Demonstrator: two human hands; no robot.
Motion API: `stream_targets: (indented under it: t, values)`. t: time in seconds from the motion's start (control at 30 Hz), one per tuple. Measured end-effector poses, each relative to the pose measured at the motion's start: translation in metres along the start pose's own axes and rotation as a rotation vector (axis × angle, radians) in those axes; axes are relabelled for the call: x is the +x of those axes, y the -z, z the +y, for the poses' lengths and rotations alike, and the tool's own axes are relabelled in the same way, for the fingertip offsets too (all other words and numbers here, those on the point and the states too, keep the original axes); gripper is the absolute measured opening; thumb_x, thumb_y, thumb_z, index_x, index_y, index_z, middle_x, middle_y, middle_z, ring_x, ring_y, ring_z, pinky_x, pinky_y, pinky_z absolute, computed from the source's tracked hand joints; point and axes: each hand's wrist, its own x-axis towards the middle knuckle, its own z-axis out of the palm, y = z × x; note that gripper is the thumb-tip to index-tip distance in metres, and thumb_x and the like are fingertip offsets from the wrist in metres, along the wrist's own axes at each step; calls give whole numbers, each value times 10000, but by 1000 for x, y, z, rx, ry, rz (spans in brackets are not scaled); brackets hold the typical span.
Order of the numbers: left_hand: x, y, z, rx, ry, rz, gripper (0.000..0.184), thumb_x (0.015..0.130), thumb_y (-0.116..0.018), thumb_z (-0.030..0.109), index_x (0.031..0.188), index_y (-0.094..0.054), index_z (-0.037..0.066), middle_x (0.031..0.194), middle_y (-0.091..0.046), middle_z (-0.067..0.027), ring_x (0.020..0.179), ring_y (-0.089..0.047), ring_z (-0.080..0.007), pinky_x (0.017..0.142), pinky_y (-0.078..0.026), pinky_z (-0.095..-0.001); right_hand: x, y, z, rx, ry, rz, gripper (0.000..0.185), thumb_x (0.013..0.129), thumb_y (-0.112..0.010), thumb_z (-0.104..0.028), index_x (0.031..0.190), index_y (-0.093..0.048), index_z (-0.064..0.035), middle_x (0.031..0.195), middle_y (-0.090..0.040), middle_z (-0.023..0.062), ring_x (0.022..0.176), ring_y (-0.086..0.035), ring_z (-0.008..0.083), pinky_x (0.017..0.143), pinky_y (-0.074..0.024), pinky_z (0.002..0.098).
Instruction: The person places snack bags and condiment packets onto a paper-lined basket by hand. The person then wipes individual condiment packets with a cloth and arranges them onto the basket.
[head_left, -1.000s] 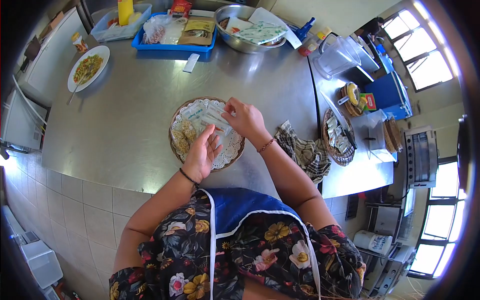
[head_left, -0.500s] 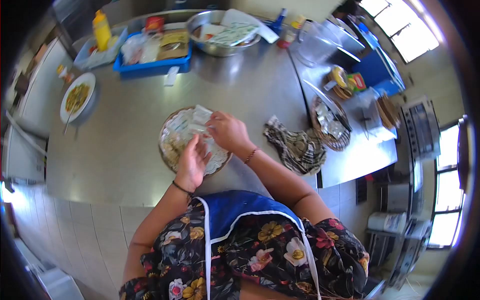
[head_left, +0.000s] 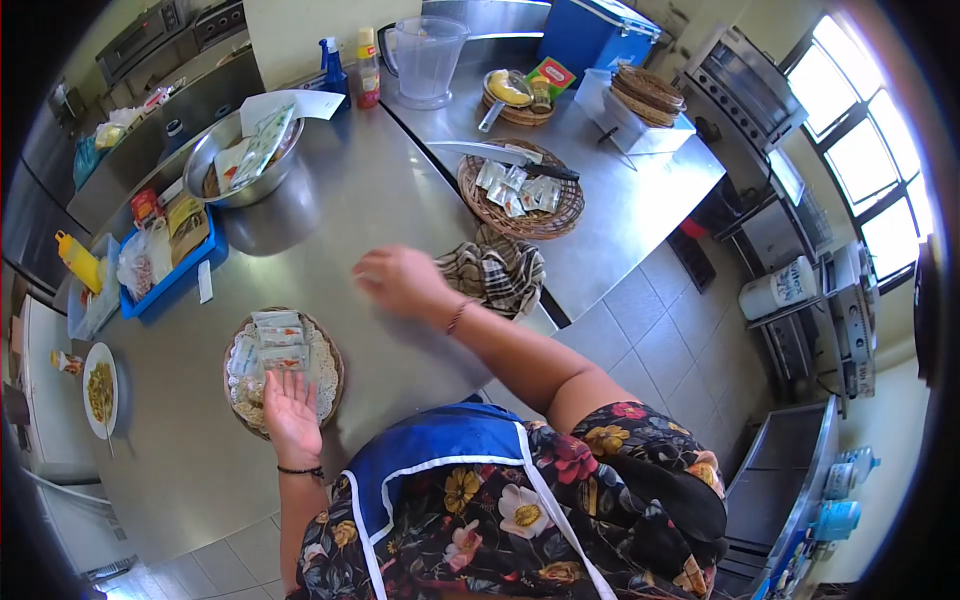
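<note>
My left hand (head_left: 291, 418) lies palm up with its fingers stretched out, over the near side of a round wicker basket (head_left: 338, 385) lined with a white lacy doily (head_left: 322, 362). Its fingertips touch or nearly touch the lowest of several small flat sachets (head_left: 283, 358), which overlap in a row on the doily. My right hand (head_left: 402, 282) is above the steel table between this basket and a crumpled checked cloth (head_left: 497, 272). Motion blurs its bent fingers, and I see nothing in them. A second wicker basket (head_left: 548, 222) beyond the cloth holds loose sachets and a black-handled knife (head_left: 545, 169).
A steel bowl (head_left: 218, 192) with packets, a blue tray (head_left: 190, 262) and a yellow squeeze bottle (head_left: 80, 262) stand at the back left. A plate of food (head_left: 101, 390) is at far left. A clear jug (head_left: 428, 62) stands at the back. The table's edge (head_left: 590, 305) lies right of the cloth.
My right hand has left the lined basket and moved right, toward the cloth. My left hand has flattened beside the sachets, which now show in a row. The view has turned right.
</note>
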Motion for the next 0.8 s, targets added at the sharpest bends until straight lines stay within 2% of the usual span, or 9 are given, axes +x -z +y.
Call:
stream_targets:
  t: [0.1,0.2,0.23,0.33,0.53,0.57,0.67,0.7,0.8]
  values:
    - [-6,-3,-4,-4,-50,19,824,928,-580,459,1533,-179,69,1597,-150,-125,1461,-200,-268,1174,-205,-409,-17,51,61,-132,-220,108,131,842,-643,-240,905,-712,-149,939,-680,70,863,-660,286,735,-541,398]
    - [-13,-11,-11,12,-153,62,790,938,-564,451,1527,-204,67,1595,-159,-128,1463,-198,-270,1175,-204,-414,-31,95,123,-314,-452,177,128,853,-617,-233,908,-675,-133,903,-672,80,853,-658,300,718,-539,424]
    - [-16,-18,-13,-15,-180,83,720,968,-519,415,1528,-217,79,1601,-150,-131,1472,-180,-275,1178,-199,-424,-34,105,149,-364,-444,201,128,855,-615,-236,908,-673,-135,898,-678,82,845,-662,301,719,-538,424]
    - [-32,-49,-22,33,-265,71,663,995,-473,371,1533,-212,86,1605,-141,-136,1477,-170,-283,1179,-196,-437,-42,125,199,-446,-416,200,138,856,-622,-251,919,-672,-139,899,-692,82,838,-670,298,723,-536,423]
    - [-42,-96,-65,146,-298,-34,623,1013,-431,330,1536,-202,81,1582,-211,-165,1459,-232,-301,1171,-221,-445,-35,127,239,-464,-418,109,242,829,-676,-341,951,-674,-132,913,-702,76,843,-680,284,727,-534,415]
    - [-42,-99,-74,142,-290,-55,621,1012,-437,310,1537,-198,81,1566,-253,-174,1433,-290,-304,1155,-252,-445,-34,127,243,-468,-412,100,245,828,-678,-346,945,-672,-131,908,-703,74,832,-681,285,719,-535,416]
    - [-52,-115,-92,166,-222,-68,628,1008,-452,301,1538,-195,83,1561,-264,-175,1410,-332,-301,1135,-283,-442,-30,127,249,-501,-405,77,225,832,-672,-334,916,-666,-125,894,-704,71,796,-682,289,688,-539,416]
    - [-56,-119,-96,174,-207,-65,635,1005,-465,300,1539,-196,88,1552,-283,-174,1371,-389,-292,1101,-330,-424,-30,128,251,-518,-406,71,214,835,-669,-324,905,-664,-123,889,-704,70,785,-682,290,676,-541,415]
    - [-62,-122,-108,207,-171,-45,628,1002,-476,307,1532,-223,87,1524,-337,-164,1321,-447,-275,1062,-376,-399,-28,133,253,-551,-370,97,181,839,-658,-294,842,-653,-113,868,-702,72,758,-683,280,645,-543,397]
